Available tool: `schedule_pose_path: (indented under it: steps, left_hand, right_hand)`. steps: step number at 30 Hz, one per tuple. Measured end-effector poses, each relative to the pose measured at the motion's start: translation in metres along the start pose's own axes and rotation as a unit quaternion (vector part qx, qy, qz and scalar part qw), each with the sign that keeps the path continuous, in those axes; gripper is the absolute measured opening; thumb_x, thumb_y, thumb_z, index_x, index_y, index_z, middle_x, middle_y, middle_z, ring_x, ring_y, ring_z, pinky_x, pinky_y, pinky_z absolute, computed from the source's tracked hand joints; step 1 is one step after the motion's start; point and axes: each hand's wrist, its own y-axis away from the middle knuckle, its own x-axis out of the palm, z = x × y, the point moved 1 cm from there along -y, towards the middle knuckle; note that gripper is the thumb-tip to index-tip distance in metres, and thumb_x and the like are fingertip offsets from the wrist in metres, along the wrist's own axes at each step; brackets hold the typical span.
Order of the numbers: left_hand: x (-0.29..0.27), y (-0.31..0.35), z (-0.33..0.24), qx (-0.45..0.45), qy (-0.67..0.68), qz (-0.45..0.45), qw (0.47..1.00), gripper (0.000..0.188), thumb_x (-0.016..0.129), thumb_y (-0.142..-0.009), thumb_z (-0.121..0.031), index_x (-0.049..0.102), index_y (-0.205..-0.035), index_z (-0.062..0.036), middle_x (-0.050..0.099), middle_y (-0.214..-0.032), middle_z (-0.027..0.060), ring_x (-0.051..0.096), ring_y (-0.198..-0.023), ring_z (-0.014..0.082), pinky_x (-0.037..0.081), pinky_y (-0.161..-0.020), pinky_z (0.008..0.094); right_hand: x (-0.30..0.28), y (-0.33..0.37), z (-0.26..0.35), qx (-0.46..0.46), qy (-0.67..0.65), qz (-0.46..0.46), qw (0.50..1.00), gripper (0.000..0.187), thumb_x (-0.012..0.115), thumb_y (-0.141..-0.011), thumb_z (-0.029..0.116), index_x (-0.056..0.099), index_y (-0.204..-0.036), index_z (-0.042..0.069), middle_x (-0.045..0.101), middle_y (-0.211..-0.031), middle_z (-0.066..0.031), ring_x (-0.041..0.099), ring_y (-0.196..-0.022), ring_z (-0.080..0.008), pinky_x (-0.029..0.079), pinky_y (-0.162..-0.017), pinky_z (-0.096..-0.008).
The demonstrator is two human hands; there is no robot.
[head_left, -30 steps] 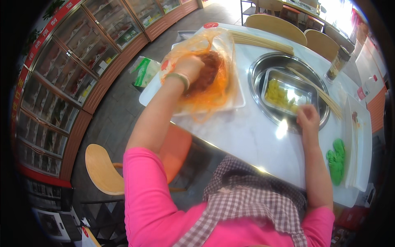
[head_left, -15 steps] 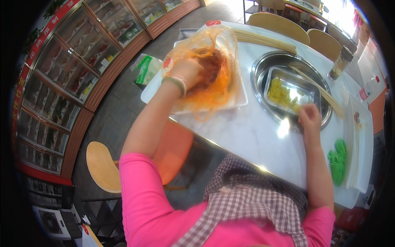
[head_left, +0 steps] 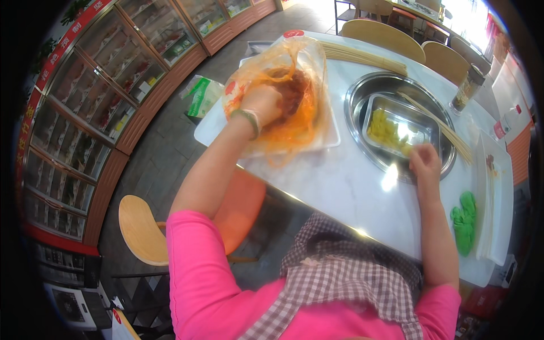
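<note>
My left hand reaches into an open orange-tinted plastic bag at the left of the table, its fingers hidden among dark red-brown food. The bag rests on a white tray. On the right, my right hand is closed at the near edge of a small metal tray; whatever its fingers hold cannot be made out. Yellow-green food pieces lie in that tray, which sits in a round steel basin. Several thin wooden skewers lean across the tray and the basin's rim.
A bundle of wooden sticks lies at the table's far edge. At the right are a crumpled green thing, a long white tray, a jar and a bottle. An orange chair stands near the front edge.
My left hand has shifted slightly right and nearer within the bag. My right hand has barely moved.
</note>
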Motion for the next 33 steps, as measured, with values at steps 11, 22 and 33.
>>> schedule_pose_path:
  steps: [11, 22, 33]
  left_hand:
    - [-0.017, 0.024, 0.034, -0.080, 0.523, -0.047, 0.848, 0.008, 0.075, -0.085, -0.002, 0.072, -0.091, 0.0016, 0.068, -0.087, 0.0041, 0.062, -0.082, 0.0122, 0.050, -0.074, 0.0267]
    - [0.001, 0.036, 0.068, -0.143, 0.226, -0.234, 0.935, 0.010, 0.078, -0.082, -0.007, 0.073, -0.086, 0.0003, 0.071, -0.085, 0.0102, 0.064, -0.070, 0.0190, 0.050, -0.068, 0.0314]
    - [-0.007, 0.058, 0.029, -0.078, 0.029, -0.192, 0.978, 0.023, 0.083, -0.074, -0.015, 0.074, -0.093, -0.0069, 0.068, -0.099, 0.0109, 0.066, -0.094, 0.0289, 0.052, -0.082, 0.0401]
  right_hand:
    - [0.000, -0.001, -0.002, -0.004, 0.005, 0.000, 1.000, 0.008, 0.066, -0.093, 0.003, 0.061, -0.100, 0.002, 0.060, -0.081, 0.0001, 0.052, -0.066, -0.0056, 0.042, -0.060, -0.0190]
    - [-0.001, -0.001, -0.004, -0.012, 0.015, -0.001, 1.000, 0.008, 0.066, -0.093, 0.004, 0.061, -0.099, 0.003, 0.059, -0.081, 0.0009, 0.051, -0.066, -0.0054, 0.040, -0.058, -0.0187]
    - [-0.002, -0.003, -0.009, -0.011, 0.007, 0.000, 1.000, 0.007, 0.066, -0.094, 0.008, 0.061, -0.097, 0.005, 0.057, -0.080, 0.0026, 0.050, -0.065, -0.0045, 0.036, -0.057, -0.0188]
